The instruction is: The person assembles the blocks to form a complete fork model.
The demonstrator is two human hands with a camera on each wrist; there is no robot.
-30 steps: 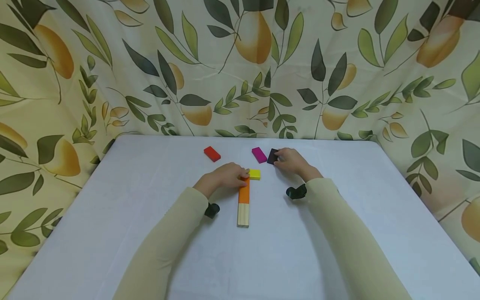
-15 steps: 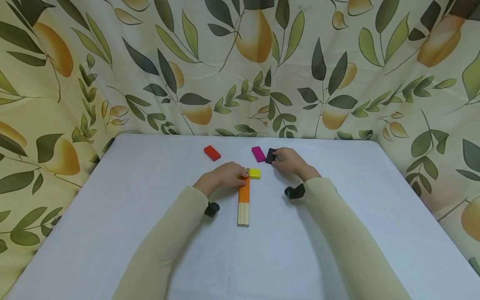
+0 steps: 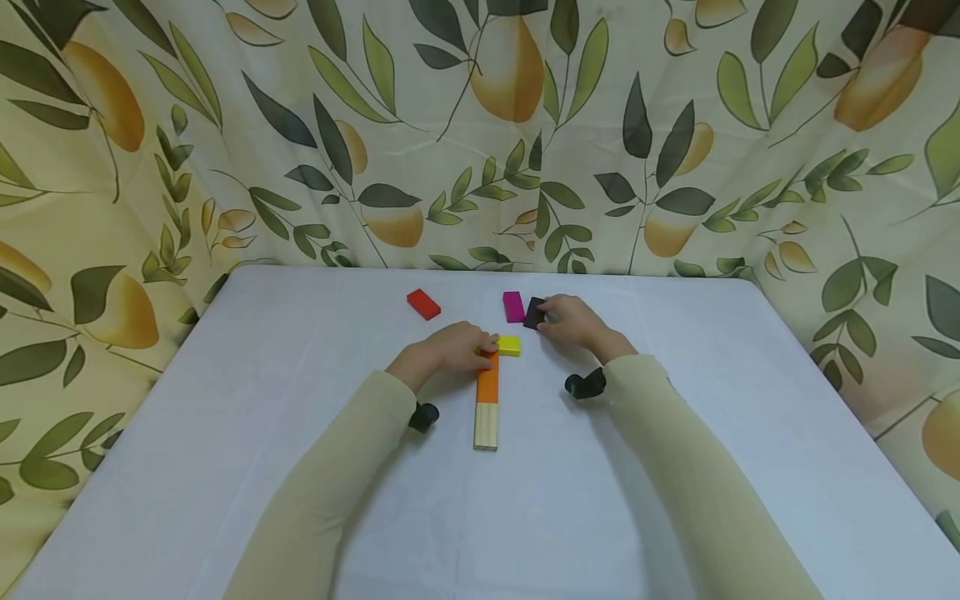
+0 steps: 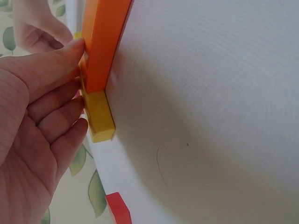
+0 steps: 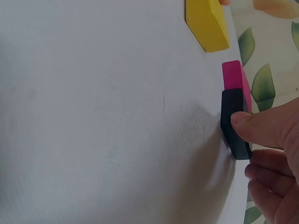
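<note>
In the head view, an orange block [image 3: 487,387] lies in line with a bare wood block [image 3: 486,427], and a yellow block [image 3: 510,346] lies crosswise at its far end. My left hand [image 3: 448,348] rests there, thumb on the orange block and other fingers by the yellow one; the left wrist view hides some fingertips. Further right, my right hand [image 3: 576,322] pinches a black block [image 5: 232,107], thumb on its upper face. The black block touches a magenta block [image 3: 513,307] to its left.
A red block [image 3: 423,304] lies apart at the back left of the white-covered table [image 3: 225,417]. Behind the table hangs a curtain [image 3: 465,200] with fruit and leaf prints. Dark wrist cameras [image 3: 587,384] sit under both sleeves.
My right hand has slid the black block a little to the left. The magenta block has shifted slightly left and turned straighter. My left hand keeps its place.
</note>
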